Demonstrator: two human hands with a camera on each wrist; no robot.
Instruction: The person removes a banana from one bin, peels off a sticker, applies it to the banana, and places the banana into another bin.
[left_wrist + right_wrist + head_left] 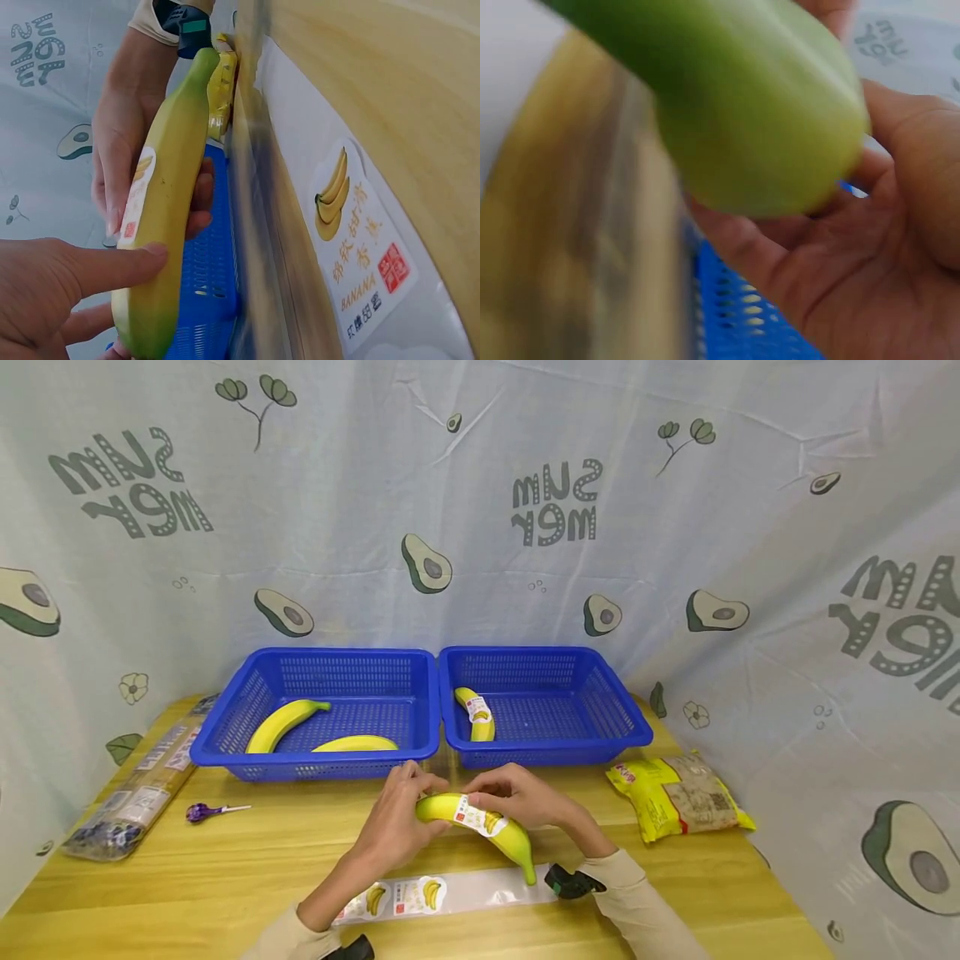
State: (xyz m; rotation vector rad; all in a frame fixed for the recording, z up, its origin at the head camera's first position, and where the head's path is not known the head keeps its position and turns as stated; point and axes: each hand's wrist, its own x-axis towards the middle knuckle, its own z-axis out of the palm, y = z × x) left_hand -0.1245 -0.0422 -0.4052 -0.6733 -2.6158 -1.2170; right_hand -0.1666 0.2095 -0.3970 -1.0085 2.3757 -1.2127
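Both hands are on one banana (480,827), held just above the wooden table (225,877), in front of the two blue baskets. The left hand (393,827) has its fingers curled round the blunt end, thumb pressed flat along the peel; the left wrist view shows that thumb (112,266) lying right on the skin. The right hand (525,802) wraps over the middle, fingertips pressing down on the sticker (476,816) that sits on the banana, so it's a curled grip on both sides, not a spread one. The stem end points toward the person and hangs over a strip of sticker backing (450,893) lying flat on the table, with two more banana labels on it. Behind the banana, the left basket (337,664) has two bare bananas in it, and the right basket (600,693) has one banana that already carries a sticker (477,708). To the right of the banana there's a yellow snack bag (678,797) on the table. Off to the banana's left sits a purple lollipop (206,812), and further left a long clear packet (127,802) at the table edge. The right wrist view is too blurred to add much beyond green peel and palm.
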